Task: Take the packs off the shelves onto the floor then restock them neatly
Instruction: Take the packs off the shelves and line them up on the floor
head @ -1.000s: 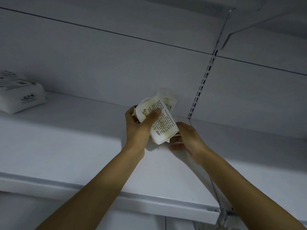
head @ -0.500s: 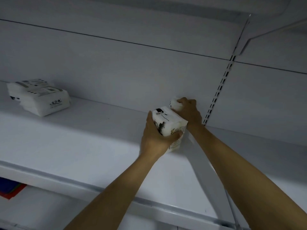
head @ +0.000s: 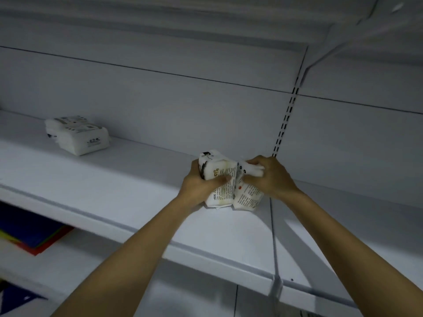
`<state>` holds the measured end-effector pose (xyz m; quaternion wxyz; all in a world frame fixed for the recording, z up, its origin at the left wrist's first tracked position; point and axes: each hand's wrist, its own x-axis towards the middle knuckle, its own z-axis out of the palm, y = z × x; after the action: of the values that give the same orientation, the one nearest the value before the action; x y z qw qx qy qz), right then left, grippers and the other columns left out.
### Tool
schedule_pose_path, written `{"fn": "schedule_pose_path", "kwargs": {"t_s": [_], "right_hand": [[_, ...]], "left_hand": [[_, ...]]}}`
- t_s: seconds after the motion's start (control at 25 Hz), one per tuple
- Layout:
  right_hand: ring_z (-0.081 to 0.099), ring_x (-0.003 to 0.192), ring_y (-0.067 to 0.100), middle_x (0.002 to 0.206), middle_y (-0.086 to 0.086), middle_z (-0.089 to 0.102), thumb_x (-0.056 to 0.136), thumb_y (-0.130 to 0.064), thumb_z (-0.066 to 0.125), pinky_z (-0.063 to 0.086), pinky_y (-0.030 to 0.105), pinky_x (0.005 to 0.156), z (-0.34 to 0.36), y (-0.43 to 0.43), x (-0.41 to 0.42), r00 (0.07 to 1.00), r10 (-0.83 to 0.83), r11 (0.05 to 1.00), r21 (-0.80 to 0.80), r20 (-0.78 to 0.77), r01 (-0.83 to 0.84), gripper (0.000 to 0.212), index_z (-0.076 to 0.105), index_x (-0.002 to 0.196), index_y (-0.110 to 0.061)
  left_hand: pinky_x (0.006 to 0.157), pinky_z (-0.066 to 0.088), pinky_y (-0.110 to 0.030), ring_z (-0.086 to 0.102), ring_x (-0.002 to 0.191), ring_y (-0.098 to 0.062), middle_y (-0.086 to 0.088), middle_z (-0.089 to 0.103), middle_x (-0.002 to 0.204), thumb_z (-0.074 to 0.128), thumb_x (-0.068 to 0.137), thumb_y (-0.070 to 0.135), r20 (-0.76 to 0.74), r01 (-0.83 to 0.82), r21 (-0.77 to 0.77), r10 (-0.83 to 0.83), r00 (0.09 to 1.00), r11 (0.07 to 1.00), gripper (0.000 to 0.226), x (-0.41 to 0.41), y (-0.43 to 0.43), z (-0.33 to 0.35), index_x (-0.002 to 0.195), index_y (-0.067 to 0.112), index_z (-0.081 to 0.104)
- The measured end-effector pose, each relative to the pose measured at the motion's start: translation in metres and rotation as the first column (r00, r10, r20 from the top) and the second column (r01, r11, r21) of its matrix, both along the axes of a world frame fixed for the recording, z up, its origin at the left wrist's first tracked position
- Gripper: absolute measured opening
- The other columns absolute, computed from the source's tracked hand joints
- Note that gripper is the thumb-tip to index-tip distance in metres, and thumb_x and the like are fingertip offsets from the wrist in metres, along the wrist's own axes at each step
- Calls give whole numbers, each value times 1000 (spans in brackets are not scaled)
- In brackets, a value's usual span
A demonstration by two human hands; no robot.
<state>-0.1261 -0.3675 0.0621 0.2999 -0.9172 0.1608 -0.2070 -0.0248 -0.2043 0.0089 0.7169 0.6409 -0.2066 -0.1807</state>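
Left hand point(head: 201, 185) fingers curl round the left pack point(head: 220, 193), right hand point(head: 273, 177) fingers clamp the right pack point(head: 248, 199), both on the shelf point(head: 114, 184) beneath them; light, squashy, so grip across the sides

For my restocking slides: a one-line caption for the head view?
Left hand grips the left pack, right hand the right pack, on a white shelf; a stack of packs lies further left.
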Motion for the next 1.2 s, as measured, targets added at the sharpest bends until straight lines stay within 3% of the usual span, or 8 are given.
{"fn": "schedule_pose_path", "kwargs": {"t_s": [0.16,0.28,0.44,0.56,0.68,0.84,1.08,1.2], "right_hand": [[55,109,13,130,-7,50,64,-31,87,52,31,85,11,8,-35,958,229,963,183,-173,-198,90,38,140,-31],[64,101,10,125,-5,58,61,-22,89,56,31,84,10,23,-61,917,388,882,324,-88,-342,108,25,146,-37],[70,85,9,107,-4,68,58,-41,79,57,25,63,3,85,-76,909,362,746,521,207,-416,83,44,130,-23],[71,79,10,101,-1,69,70,-39,78,55,23,58,-14,150,-78,851,445,608,603,279,-516,55,50,114,-19],[71,84,11,105,0,69,75,-28,79,57,24,63,-33,215,-74,715,661,513,559,226,-651,52,50,117,-21],[70,91,9,106,-2,71,72,-17,83,56,25,69,-74,280,-57,408,913,353,534,-17,-768,59,55,123,-23],[70,89,10,106,-3,70,53,-48,86,60,32,73,-169,376,-15,401,875,475,640,-271,-604,81,54,122,-20],[70,84,8,100,-4,72,73,-31,81,58,28,72,-211,415,11,422,840,531,674,-340,-513,35,66,104,-26]], "left_hand": [[72,59,-34,69,88,-13,4,67,105,83,72,32,161,-73,194,41,986,978,60,-45,32,12,117,25,43],[75,59,-33,71,88,-12,5,71,103,80,75,34,157,-118,201,87,984,972,56,-76,67,11,120,22,47],[74,59,-36,72,92,-20,-2,74,103,71,82,36,134,-138,118,122,983,983,44,-122,127,16,119,15,58],[79,57,-40,71,94,-23,-4,74,102,73,77,41,69,-284,37,281,957,958,51,-149,183,-1,118,13,59],[84,55,-47,68,103,-30,-10,70,113,73,72,47,4,-413,-6,413,911,911,68,-172,241,-30,130,18,52],[88,53,-55,67,104,-33,-9,70,115,75,69,49,-107,-554,96,562,820,827,75,-204,311,-81,134,21,50],[84,57,-46,71,97,-21,-4,71,110,69,85,35,-290,-601,221,640,712,768,46,-206,403,-149,127,30,52],[71,60,-35,71,87,-17,-3,71,106,74,80,37,-368,-652,285,708,603,703,49,-170,445,-187,122,22,52]]}}
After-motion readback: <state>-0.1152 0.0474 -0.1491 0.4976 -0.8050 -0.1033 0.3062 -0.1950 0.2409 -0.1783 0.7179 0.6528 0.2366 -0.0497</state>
